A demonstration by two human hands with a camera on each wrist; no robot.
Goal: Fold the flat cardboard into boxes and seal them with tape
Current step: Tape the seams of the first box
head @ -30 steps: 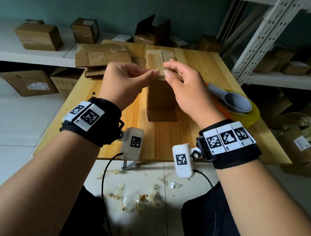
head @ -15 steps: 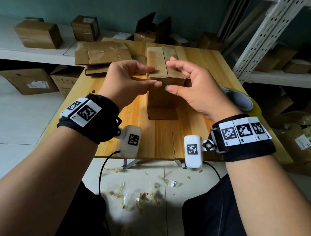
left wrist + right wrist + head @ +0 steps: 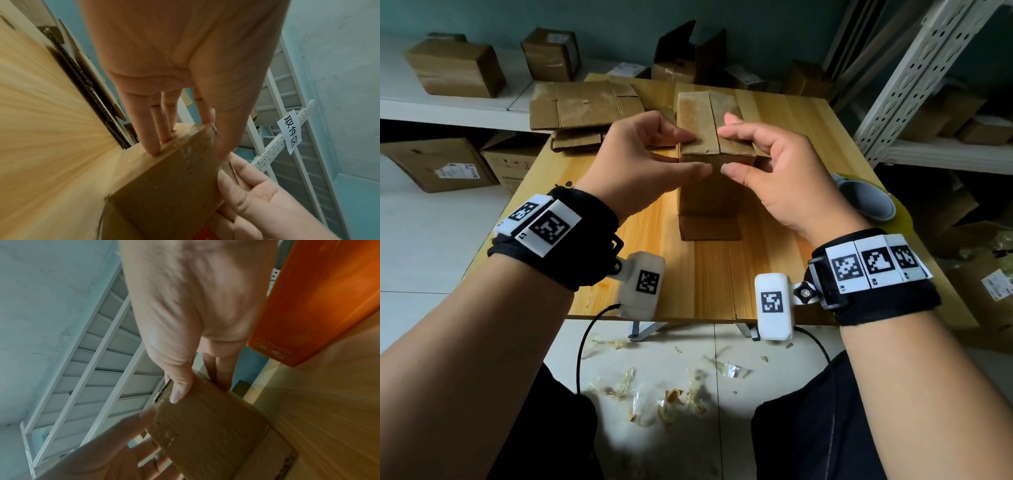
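Floor under the desk edge nearest you shows tape scraps. Your two forearms come in low, wrists with black bands, both hands raised over the middle of the desk.

Step in hand, as I read it: closing the top flaps of the upright box before taping. The box stands on the desk centre, one bottom flap sticking out flat toward you. The two top flaps lie down and meet at a seam running away from you.

Your left hand sits at the box's left top edge, fingers fairly straight and resting on the top and left face, thumb at the near face. Narrow spread, pressing rather than gripping. Your right hand mirrors it on the right: fingers lightly curved on the right flap, thumb on the near top edge. It holds nothing wrapped; both hands just steady the flaps.

Next move likely calls for one hand to keep the seam pressed flat while your right reaches for the tape dispenser, just beside your right wrist at the desk's right edge. Flaps may spring up if both hands let go.

Farther back on the desk: flat cardboard stacked at the left rear. Beyond, folded boxes on a white shelf, metal rack at right.
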